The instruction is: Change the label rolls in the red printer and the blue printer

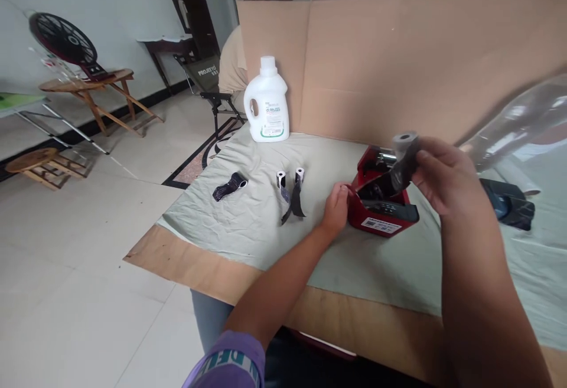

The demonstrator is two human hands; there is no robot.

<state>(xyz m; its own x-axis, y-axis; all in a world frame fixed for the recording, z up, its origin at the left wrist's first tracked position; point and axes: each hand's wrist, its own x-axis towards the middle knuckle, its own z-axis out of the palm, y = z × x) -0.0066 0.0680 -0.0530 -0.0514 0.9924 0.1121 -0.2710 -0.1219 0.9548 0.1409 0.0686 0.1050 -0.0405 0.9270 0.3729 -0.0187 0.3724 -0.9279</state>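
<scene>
My left hand (pixel 336 208) grips the left edge of a red and black box-shaped device (pixel 383 227) with its top open and a white sticker on its front. Above the device, my right hand (pixel 445 172) pinches a small ribbon roll (pixel 403 155) with a white core; its loose dark strip hangs down over the opening. Left of the device, two similar rolls stand upright, the nearer-left one (pixel 281 180) and its neighbour (pixel 300 175), with strips trailing on the cloth. Another dark roll (pixel 230 187) lies on its side farther left.
A white detergent bottle (pixel 269 107) stands at the back left of the cloth-covered table (pixel 239 234), before an upright cardboard sheet (pixel 381 63). Right of my right arm lie a dark object (pixel 509 204) and clear plastic (pixel 522 116). A person (pixel 233 63) sits behind the cardboard.
</scene>
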